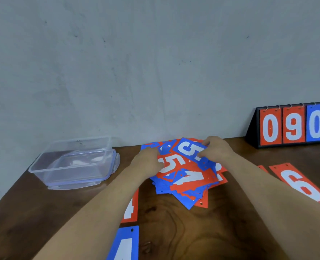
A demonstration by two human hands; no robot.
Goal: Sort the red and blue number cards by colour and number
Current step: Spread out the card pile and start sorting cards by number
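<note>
Red and blue rectangular number cards lie in a mixed heap (185, 186) at the far middle of the dark wooden table (193, 231), close against the grey wall (136, 62). The right hand (218, 149) pinches the right edge of a blue card marked 5 (190, 150) between thumb and fingers, on top of the heap. The left hand (146, 162) lies at the left edge of a red card marked 5 (174, 164); whether it pinches or merely presses that card cannot be told, as the fingertips are blurred.

Progress is judged early. Only a few cards are set out: a red card marked 4 (131, 209) and a blue card marked 4 (125, 244) at near left, and a red card marked 6 (301, 184) at right, with what may be another red card partly hidden behind the right forearm. Most cards remain unsorted in the heap.

Open table surface lies near and between the laid-out cards. A clear plastic box (71, 177) bounds the far left, a black flip scoreboard (286, 126) the far right. The left table edge runs close beside the box.
</note>
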